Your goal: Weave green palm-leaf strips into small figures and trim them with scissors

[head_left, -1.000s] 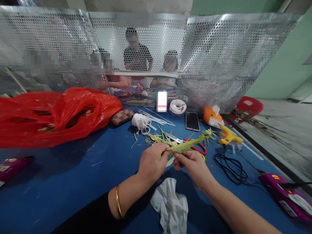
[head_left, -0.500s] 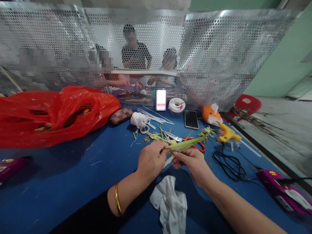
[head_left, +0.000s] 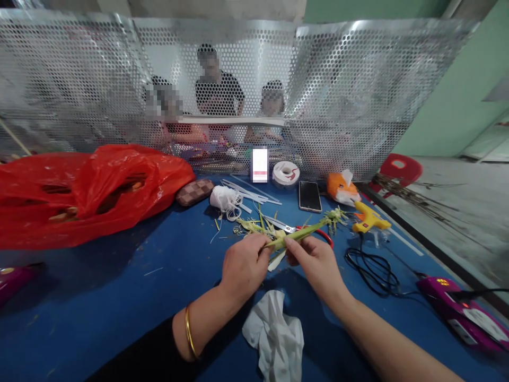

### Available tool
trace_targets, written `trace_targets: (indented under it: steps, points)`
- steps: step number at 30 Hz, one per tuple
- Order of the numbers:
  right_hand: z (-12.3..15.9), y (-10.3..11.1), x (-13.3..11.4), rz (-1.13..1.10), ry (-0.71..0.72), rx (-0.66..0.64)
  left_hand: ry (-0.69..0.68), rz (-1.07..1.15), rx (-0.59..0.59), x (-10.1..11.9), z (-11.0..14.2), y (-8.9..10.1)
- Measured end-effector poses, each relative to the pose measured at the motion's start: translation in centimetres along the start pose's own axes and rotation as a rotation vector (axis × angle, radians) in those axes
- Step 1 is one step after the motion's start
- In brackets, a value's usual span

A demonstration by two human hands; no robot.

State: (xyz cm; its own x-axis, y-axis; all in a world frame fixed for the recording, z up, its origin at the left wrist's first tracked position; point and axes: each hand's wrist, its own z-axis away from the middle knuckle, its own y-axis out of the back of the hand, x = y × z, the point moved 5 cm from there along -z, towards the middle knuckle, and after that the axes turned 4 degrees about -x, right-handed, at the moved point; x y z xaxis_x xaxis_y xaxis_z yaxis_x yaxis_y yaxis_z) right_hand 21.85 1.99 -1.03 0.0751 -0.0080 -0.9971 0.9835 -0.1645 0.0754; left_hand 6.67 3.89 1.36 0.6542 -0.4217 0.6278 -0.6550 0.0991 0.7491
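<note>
My left hand pinches the near end of a long green leaf, which slants up to the right. Thumb and fingers of my right hand close on the same leaf a little further along. A pale strip hangs below, between the two hands. Just behind lie red-handled scissors, partly covered by the leaf. Plant scraps are scattered around the blades, and a pale green bunch lies past the leaf's tip. A crumpled white cloth rests in front of my wrists.
On the blue table, a red plastic bag fills the left. White string, a tape roll, a phone and a tissue pack stand behind. Rightward are a yellow glue gun, its cable and a purple power strip. People sit behind perforated metal.
The leaf has turned from broadside to a narrower, folded-looking shape. My right thumb has moved up onto its top side. My left hand keeps its hold.
</note>
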Motion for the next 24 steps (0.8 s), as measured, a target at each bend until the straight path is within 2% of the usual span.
trace_targets:
  steps: [3,6,10,15,24]
  points:
    - [-0.1,0.5,0.0,-0.021,0.012,0.067,0.027,0.007,0.004,-0.1,0.0,0.1]
    - [-0.2,0.2,0.3,-0.082,-0.027,0.040,0.056,0.050,0.006,-0.2,0.0,0.1]
    - [-0.1,-0.5,0.4,-0.107,-0.060,-0.012,0.008,0.099,-0.010,-0.1,-0.1,-0.1]
    - [0.2,-0.9,0.1,-0.107,-0.080,-0.089,-0.055,0.062,0.002,-0.1,0.1,0.1]
    - [0.5,-1.1,0.2,-0.271,-0.152,-0.138,-0.053,0.048,0.015,0.1,-0.1,0.5]
